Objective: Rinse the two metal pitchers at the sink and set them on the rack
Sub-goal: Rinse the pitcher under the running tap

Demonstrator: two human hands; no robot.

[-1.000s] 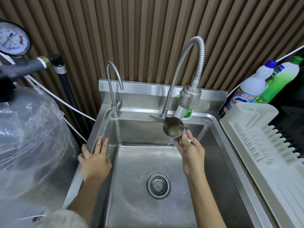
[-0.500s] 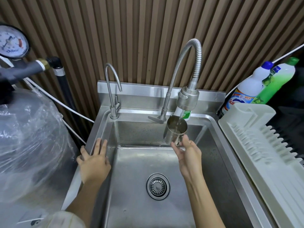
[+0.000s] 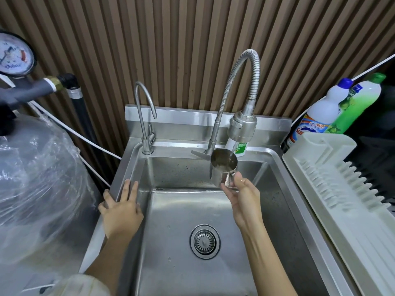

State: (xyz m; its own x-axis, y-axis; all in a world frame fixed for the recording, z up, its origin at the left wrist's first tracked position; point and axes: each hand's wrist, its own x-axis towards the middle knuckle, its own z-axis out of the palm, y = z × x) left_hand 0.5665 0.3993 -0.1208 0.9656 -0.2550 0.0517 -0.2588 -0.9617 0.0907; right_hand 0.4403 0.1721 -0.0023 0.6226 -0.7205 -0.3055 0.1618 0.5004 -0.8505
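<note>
I am seeing the left hand [image 3: 121,210] resting flat on the left rim of the sink [image 3: 286,189], fingers [image 3: 132,190] spread and holding nothing. Farther in, over the sink's back half, the right hand [image 3: 243,201] is pinching the handle of one metal pitcher [image 3: 223,170], tilted under the spray head [image 3: 242,127]. The white rack [image 3: 342,189] is sitting just right of the sink.
</note>
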